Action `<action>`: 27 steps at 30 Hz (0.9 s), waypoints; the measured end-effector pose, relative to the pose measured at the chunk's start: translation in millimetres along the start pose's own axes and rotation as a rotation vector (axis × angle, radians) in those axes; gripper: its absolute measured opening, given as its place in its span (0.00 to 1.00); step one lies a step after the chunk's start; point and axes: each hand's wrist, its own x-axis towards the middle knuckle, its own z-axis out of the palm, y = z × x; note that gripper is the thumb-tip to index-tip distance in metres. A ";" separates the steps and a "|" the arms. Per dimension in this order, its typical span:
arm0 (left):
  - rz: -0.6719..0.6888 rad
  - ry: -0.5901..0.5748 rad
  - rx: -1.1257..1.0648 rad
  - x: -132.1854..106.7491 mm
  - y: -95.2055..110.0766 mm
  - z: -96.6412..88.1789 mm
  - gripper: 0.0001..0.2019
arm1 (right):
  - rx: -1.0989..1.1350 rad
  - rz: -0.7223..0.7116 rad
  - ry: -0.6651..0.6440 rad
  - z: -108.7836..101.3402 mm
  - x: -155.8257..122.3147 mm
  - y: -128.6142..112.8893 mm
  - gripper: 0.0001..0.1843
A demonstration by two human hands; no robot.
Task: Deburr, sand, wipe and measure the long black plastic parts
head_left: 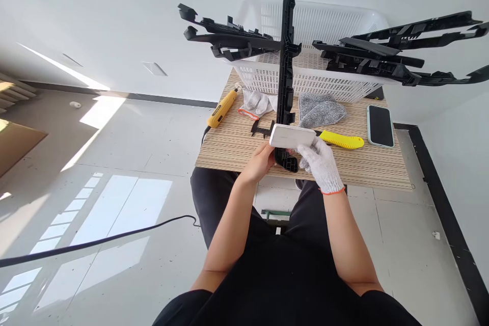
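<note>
A long black plastic trim piece (286,69) stands out away from me over the table, its near end close to my body. My bare left hand (260,164) is closed around that near end, its fingers partly hidden behind the piece. In my right hand (320,163), which wears a white knit glove with an orange cuff, is a flat white rectangular block (292,136). The block lies across the trim piece near its lower end; whether the two touch I cannot tell.
A white basket (263,79) at the back holds several black trim pieces (244,41) jutting out both sides. On the table (229,150) lie a yellow corded tool (222,108), a spare glove (257,103), a caliper (263,129), a grey cloth (321,109), a yellow-handled knife (342,139) and a phone (380,126).
</note>
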 end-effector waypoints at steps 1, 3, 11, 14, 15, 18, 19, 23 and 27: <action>-0.003 0.000 -0.002 0.0 0.3 0.1 0.23 | -0.004 0.002 0.009 1.1 0.4 -0.7 0.19; -0.017 -0.010 0.001 0.0 0.8 0.3 0.25 | 0.062 -0.010 0.078 3.1 2.0 -0.8 0.16; 0.051 -0.148 -0.003 -1.6 0.7 -3.7 0.24 | 0.118 -0.005 0.228 6.9 8.3 4.7 0.21; 0.096 -0.214 0.111 -4.1 -0.1 -5.2 0.24 | 0.106 -0.033 0.226 5.9 6.9 5.5 0.22; 0.110 -0.216 0.146 -4.6 -0.3 -5.3 0.23 | 0.103 -0.047 0.205 5.2 5.9 5.8 0.22; 0.160 -0.196 0.183 -4.9 -0.6 -4.5 0.24 | 0.085 -0.046 0.045 2.5 2.6 6.7 0.22; 0.175 -0.197 0.185 -4.6 -0.5 -4.2 0.25 | 0.072 -0.034 -0.012 1.7 2.0 6.8 0.22; 0.187 -0.236 0.211 -4.0 0.0 -3.5 0.25 | 0.100 -0.027 0.060 0.9 2.7 6.5 0.22; 0.157 -0.200 0.226 -4.2 -1.3 -4.3 0.24 | 0.098 -0.010 -0.033 2.0 3.7 5.6 0.21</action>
